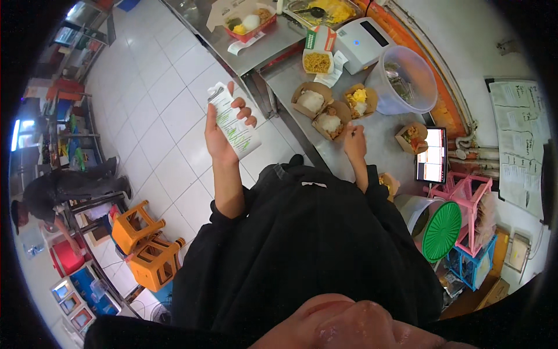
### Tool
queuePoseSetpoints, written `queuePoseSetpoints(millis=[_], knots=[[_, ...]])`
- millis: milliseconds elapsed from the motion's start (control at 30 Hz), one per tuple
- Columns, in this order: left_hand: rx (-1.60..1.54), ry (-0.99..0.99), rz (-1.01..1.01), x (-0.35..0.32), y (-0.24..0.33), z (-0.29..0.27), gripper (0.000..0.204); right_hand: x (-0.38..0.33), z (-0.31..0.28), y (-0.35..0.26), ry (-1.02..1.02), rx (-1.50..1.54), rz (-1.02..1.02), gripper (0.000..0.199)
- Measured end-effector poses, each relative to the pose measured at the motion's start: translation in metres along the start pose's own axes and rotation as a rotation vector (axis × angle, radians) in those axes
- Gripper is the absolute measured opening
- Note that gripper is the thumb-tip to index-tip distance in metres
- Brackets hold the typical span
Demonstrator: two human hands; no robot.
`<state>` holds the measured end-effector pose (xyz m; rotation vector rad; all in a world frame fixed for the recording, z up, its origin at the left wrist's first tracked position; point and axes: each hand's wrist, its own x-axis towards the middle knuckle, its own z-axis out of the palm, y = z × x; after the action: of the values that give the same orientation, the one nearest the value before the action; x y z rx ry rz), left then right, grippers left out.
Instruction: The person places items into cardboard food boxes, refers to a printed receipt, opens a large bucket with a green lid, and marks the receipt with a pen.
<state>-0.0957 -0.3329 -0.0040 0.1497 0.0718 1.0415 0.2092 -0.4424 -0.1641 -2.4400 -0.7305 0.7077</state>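
Observation:
My left hand [224, 131] is closed round a long white paper slip [237, 129] with green marks, held up over the floor. My right hand [354, 143] hovers at the edge of the steel counter, fingers curled together; a small dark thing shows at the fingertips, too small to name. Just beyond it stands an open brown box of rice with browned food [331, 124]. Touching that one are a second rice box [310, 102] and a box with yellow food and rice [360, 102]. A smaller box with reddish food [411, 136] sits farther right, by a lit tablet [431, 156].
A box of noodles [317, 63] and a white device [365, 43] stand at the counter's far end, near a clear tub [403, 81]. At right are a green-lidded container [440, 231] and pink rack [474, 203]. Orange stools [152, 264] and another person [64, 186] are at left.

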Motion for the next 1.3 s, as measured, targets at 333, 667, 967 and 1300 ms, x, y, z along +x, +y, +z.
queuePoseSetpoints(millis=[333, 667, 967, 1300], knots=[[-0.005, 0.034, 0.006, -0.008, -0.016, -0.006, 0.053, 0.069, -0.003, -0.044, -0.237, -0.715, -0.805, 0.026], [0.024, 0.011, -0.062, 0.000, -0.040, 0.000, 0.055, 0.094, 0.003, -0.055, -0.364, -1.026, -0.963, 0.018], [-0.024, 0.024, -0.129, 0.015, -0.045, -0.010, 0.055, 0.088, 0.011, -0.054, -0.362, -1.040, -0.913, 0.017], [-0.012, 0.011, -0.118, 0.023, -0.035, -0.016, 0.054, 0.068, -0.012, -0.058, -0.700, -0.865, -0.745, 0.022]])
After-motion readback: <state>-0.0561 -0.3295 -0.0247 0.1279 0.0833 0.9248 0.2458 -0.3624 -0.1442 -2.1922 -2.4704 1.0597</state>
